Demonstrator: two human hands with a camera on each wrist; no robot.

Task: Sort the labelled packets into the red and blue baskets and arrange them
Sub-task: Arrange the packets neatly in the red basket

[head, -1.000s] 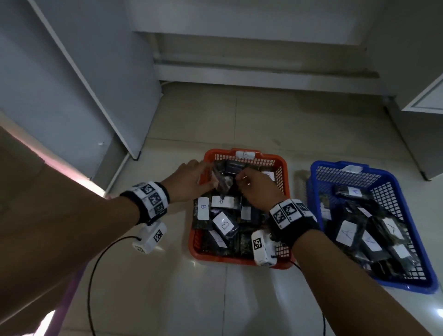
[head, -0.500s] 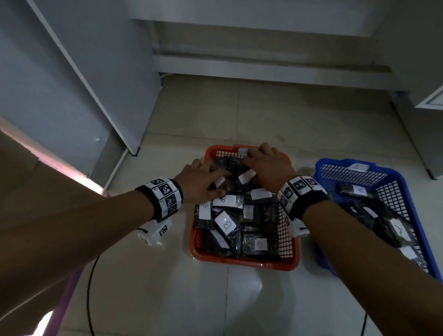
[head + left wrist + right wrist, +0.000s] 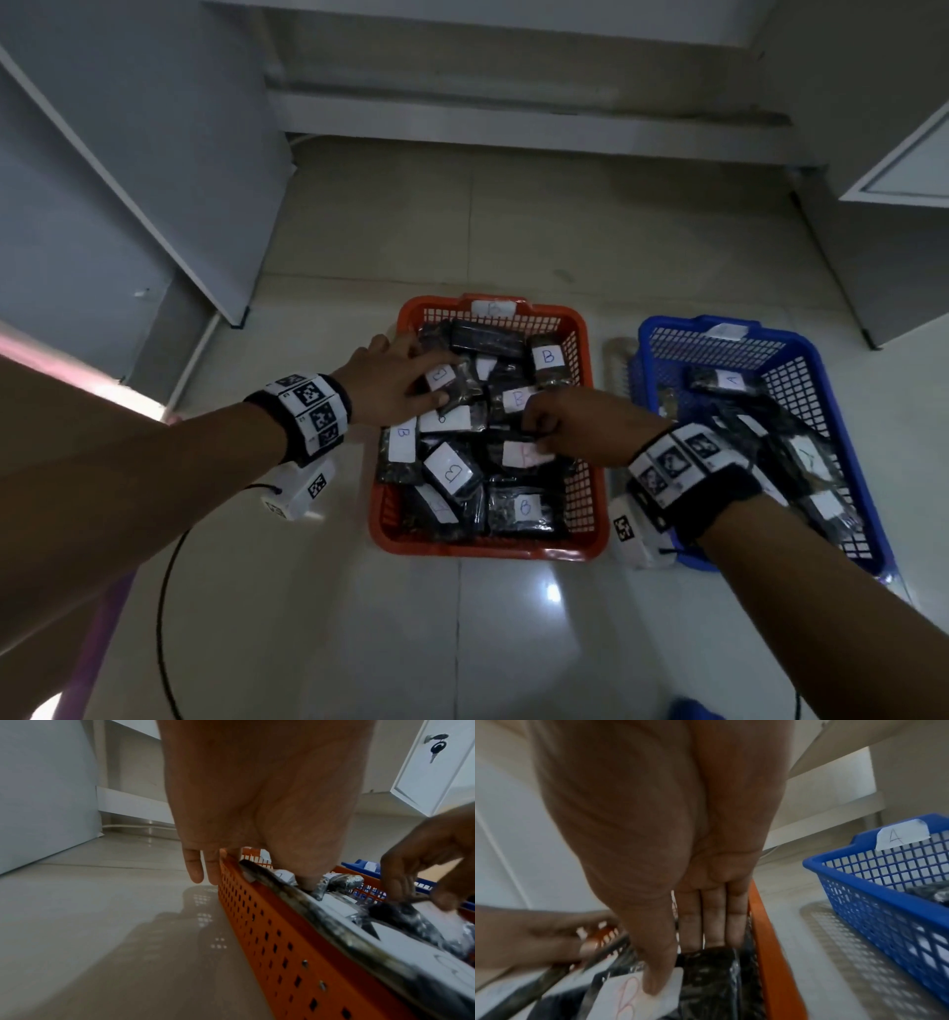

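Note:
The red basket (image 3: pixel 482 550) stands on the floor, full of black packets with white B labels. To its right, the blue basket (image 3: pixel 770 334) holds packets labelled A. My left hand (image 3: pixel 405 390) lies flat over a B packet (image 3: pixel 444 377) at the red basket's far left, thumb pressing on it. In the left wrist view the left hand (image 3: pixel 257 878) has straight fingers (image 3: pixel 194 870) beside the basket wall (image 3: pixel 282 953). My right hand (image 3: pixel 544 429) pinches a packet with a red B label (image 3: pixel 524 455) mid-basket. In the right wrist view the thumb (image 3: pixel 654 981) sits on that label (image 3: pixel 628 1000).
A grey cabinet panel (image 3: pixel 154 180) rises at the left, and a white cabinet door (image 3: pixel 904 174) hangs at the right. A black cable (image 3: pixel 162 606) loops on the tiled floor near my left arm. A low step (image 3: pixel 513 123) runs along the back.
My right hand has drawn back from the far end of the red basket to its middle and now pinches a red-lettered B packet. My left hand stays at the far left.

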